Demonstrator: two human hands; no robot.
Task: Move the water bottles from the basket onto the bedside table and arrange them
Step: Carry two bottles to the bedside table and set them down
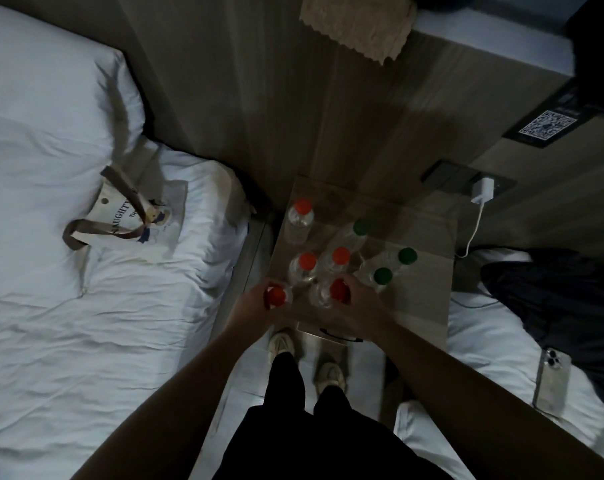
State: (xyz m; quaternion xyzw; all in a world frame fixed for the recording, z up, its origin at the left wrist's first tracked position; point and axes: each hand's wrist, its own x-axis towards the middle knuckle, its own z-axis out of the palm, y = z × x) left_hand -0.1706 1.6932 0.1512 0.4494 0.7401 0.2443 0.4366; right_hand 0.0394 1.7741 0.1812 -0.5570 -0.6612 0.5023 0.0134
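Wood-grain table [422,306] stood between two white beds, with eight clear bottles on its top. Left hand [255,301] gripped the first red bottle [276,295] at the table's near left corner, fingers curled round the neck just under the cap; could not tell whether its base touched the top. Right hand [361,299] gripped the second red bottle [338,289] from the right, fingers bent round cap and shoulder, close to the front edge. The two held bottles were near each other but apart. Just behind them stood the third red bottle [307,261] and fourth red bottle [340,255], side by side, about touching. Fifth red bottle [303,206] stood alone at the back left, well apart from the rest. Back green bottle [361,227] stood behind the fourth red one. Right green bottle [407,255] and near green bottle [382,275] stood close together just right of the right hand. Tote [138,216] with brown straps lay flat on the left bed [68,323], print side up, well apart from the table. Phone [550,375] lay face down on the right bed [484,341] beside dark clothes [570,299]. White charger [482,190] was plugged in at the wall behind the table, cable hanging down. Pale shoes [281,342] stood on the floor in front of the table.
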